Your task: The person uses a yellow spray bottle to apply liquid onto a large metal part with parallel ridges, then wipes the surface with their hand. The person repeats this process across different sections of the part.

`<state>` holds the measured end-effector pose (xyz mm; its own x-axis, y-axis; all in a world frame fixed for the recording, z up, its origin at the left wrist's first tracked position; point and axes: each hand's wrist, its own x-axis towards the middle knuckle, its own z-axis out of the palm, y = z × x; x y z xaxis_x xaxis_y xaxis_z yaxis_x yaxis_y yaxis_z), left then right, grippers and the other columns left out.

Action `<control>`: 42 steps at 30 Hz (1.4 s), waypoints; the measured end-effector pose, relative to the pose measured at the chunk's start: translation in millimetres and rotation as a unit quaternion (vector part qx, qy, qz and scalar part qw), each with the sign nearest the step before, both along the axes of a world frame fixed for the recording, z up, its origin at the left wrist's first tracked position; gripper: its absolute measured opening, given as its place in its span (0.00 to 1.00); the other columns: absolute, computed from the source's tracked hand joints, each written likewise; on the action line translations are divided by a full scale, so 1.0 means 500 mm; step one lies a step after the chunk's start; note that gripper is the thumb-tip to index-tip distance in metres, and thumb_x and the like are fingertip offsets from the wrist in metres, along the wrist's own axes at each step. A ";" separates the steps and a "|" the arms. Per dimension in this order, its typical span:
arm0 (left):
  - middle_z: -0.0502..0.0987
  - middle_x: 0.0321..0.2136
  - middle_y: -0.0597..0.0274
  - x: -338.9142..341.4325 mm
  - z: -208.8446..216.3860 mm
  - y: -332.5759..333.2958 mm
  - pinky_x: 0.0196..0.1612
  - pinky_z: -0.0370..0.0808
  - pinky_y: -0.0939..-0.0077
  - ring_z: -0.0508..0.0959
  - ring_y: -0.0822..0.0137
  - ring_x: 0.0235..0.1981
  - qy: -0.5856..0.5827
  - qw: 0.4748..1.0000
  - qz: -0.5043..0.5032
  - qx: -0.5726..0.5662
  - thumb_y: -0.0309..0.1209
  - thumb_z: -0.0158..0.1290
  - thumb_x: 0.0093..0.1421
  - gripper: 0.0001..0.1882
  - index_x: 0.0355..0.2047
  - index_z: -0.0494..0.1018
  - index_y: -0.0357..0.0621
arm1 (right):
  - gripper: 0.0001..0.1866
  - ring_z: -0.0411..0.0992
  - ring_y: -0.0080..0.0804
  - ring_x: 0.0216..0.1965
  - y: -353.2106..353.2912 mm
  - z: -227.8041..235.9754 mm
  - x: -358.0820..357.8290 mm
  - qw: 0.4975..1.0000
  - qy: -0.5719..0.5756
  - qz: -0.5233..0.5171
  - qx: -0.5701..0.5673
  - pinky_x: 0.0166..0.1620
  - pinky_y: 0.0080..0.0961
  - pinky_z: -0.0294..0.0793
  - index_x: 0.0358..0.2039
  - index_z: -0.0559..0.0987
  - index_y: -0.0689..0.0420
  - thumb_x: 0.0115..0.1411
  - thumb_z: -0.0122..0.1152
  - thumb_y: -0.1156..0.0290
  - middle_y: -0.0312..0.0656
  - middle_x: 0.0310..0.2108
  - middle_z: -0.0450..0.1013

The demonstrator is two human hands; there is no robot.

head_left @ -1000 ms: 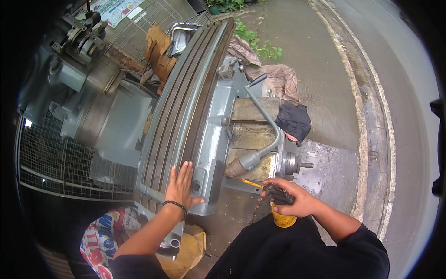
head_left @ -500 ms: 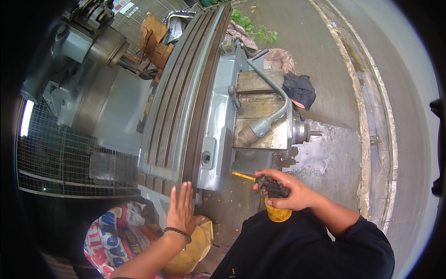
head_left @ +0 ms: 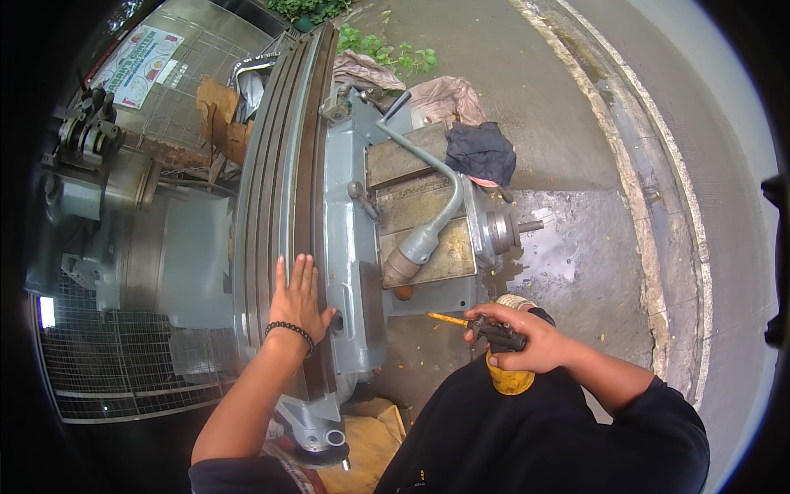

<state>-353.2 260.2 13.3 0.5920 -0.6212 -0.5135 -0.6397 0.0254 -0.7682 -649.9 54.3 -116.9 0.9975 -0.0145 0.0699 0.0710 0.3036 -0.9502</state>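
My left hand (head_left: 296, 305) lies flat on the long slotted table (head_left: 273, 177) of a grey milling machine, fingers stretched out and pointing away from me, a dark bead bracelet on its wrist. In my right hand (head_left: 531, 339) is a yellow oil can (head_left: 510, 380) with a black pump head. Its thin yellow spout (head_left: 447, 318) points left toward the machine's front face and touches nothing. Between the two hands stands the painted saddle side (head_left: 352, 247) of the machine. A crank handle (head_left: 448, 185) curves over the metal way covers (head_left: 448, 251) beyond the oil can.
Dark cloth (head_left: 481, 154) and a pale crumpled cloth (head_left: 448, 100) lie past the crank. A shaft end (head_left: 527, 226) sticks out to the right over wet concrete (head_left: 568, 247). A handwheel (head_left: 317, 449) and yellow sacking (head_left: 374, 436) are near my left forearm. Wire mesh (head_left: 123, 362) stands at left.
My left hand has slid farther along onto the machine table, away from me. The view has shifted, showing more of the table's near end and handwheel. The oil can stays in my right hand.
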 end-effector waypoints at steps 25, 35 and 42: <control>0.76 0.56 0.50 -0.008 -0.066 -0.029 0.67 0.39 0.22 0.59 0.43 0.70 0.157 0.936 0.086 -0.303 0.23 0.49 0.54 0.41 0.71 0.54 0.43 | 0.40 0.70 0.28 0.54 -0.115 0.047 0.211 0.997 -0.044 0.060 0.002 0.57 0.29 0.69 0.67 0.63 0.58 0.53 0.64 0.79 0.42 0.52 0.73; 0.75 0.43 0.55 -0.051 0.013 -0.014 0.68 0.53 0.39 0.72 0.51 0.52 0.068 0.855 0.046 -0.512 0.26 0.54 0.52 0.26 0.53 0.72 0.43 | 0.39 0.70 0.31 0.57 -0.133 0.036 0.210 0.996 -0.019 0.088 0.014 0.60 0.31 0.68 0.67 0.62 0.58 0.53 0.63 0.79 0.43 0.53 0.73; 0.53 0.72 0.54 -0.082 0.011 0.058 0.73 0.40 0.40 0.47 0.55 0.75 0.059 0.988 0.083 -0.117 0.52 0.51 0.63 0.41 0.69 0.59 0.40 | 0.40 0.69 0.29 0.57 -0.103 0.052 0.245 0.991 -0.036 0.132 0.011 0.60 0.30 0.67 0.67 0.61 0.58 0.53 0.64 0.79 0.42 0.53 0.73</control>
<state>-394.1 289.0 18.9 0.6401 -0.6303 -0.4393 -0.7058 -0.2565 -0.6604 -527.6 2.6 -90.7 0.9591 0.2444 0.1427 0.0526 0.3414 -0.9385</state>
